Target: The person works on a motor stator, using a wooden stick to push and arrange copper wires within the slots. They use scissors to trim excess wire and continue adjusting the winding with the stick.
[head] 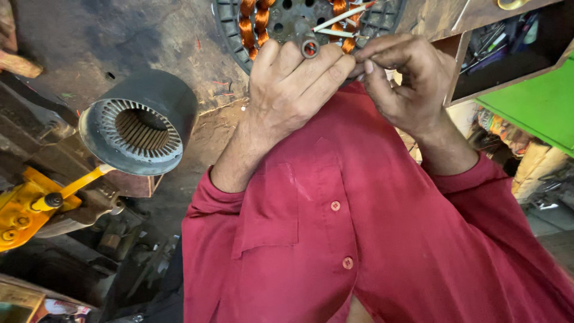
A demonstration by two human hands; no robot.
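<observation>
- While the stator [299,21] lies at the top edge of the view, close above the hands, work is being done on its leads [342,17].
- The left hand [296,84] is curled, its fingers together, with a small metal ring [310,48] resting against the knuckles; whether the ring is gripped or only sits there cannot be told.
- The right hand [406,81] is pinched shut, thumb and forefinger meeting the left fingertips on what appears to be a thin wire end, mostly hidden by the fingers.
- Orange copper coils [254,21] are seen wound round the stator, with pale sleeved leads crossing them.
- The step in hand is judged to be the joining or twisting of a lead end between both hands.
- A steady pinch and a small, controlled turn are called for next, so that the fine wire is not kinked or snapped.
- A second, bare core [140,128] stands to the left on the bench [89,36], well apart, untouched.
</observation>
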